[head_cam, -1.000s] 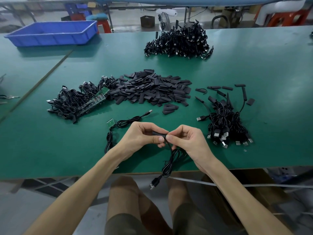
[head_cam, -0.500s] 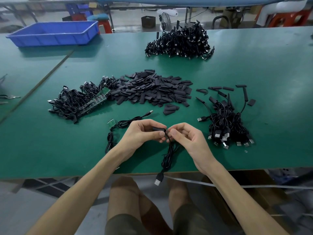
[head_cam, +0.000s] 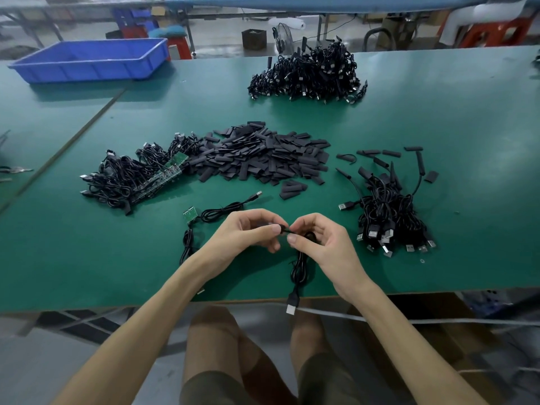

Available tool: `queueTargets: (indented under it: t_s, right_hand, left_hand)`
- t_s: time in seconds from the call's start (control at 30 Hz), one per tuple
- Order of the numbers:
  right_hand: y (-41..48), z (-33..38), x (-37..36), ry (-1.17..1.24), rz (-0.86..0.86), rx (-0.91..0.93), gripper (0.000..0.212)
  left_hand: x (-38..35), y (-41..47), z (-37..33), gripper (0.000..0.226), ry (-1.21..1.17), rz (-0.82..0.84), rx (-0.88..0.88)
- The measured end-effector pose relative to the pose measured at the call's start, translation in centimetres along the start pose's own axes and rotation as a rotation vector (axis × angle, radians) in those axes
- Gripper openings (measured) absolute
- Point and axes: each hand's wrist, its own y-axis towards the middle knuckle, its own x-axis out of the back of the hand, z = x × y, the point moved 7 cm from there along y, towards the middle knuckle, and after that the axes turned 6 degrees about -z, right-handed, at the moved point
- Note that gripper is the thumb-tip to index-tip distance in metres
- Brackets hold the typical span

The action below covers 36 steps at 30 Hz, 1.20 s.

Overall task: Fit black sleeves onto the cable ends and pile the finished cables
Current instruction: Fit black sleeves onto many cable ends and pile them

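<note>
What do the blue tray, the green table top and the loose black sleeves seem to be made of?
Blue tray: likely moulded plastic, uniform colour, slight sheen.
Green table top: probably a matte rubber or laminate mat, soft glare.
Loose black sleeves: flat matte tubing, perhaps heat-shrink plastic.

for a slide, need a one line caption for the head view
Left hand pinches a black sleeve, right hand grips the cable, above the green table.
</note>
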Motion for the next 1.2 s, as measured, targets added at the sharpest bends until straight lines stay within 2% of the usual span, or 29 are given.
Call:
queueTargets:
  t_s: [0.2, 0.5, 0.83, 1.2]
  right_hand:
    - [0.0, 0.0, -0.3, -0.003, 0.04, 0.008, 0.014]
    - [0.0, -0.1, -0.3, -0.005, 0.04, 0.004, 0.012]
    - [0.0, 0.0, 0.1, 0.052, -0.006, 0.019, 0.018]
    - [0.1, 0.1, 0.7, 0.094, -0.061, 0.014, 0.019]
  left_hand:
    - [-0.3, -0.2, -0.5, 0.01, 0.003, 0.026, -0.014]
    - [-0.5, -0.1, -0.5, 0.009, 0.026, 0.034, -0.013]
    - [-0.6, 0.1, -0.3, 0.02, -0.015, -0.011, -0.015]
    - [-0.7, 0.3, 0.1, 0.02, 0.055, -0.013, -0.015]
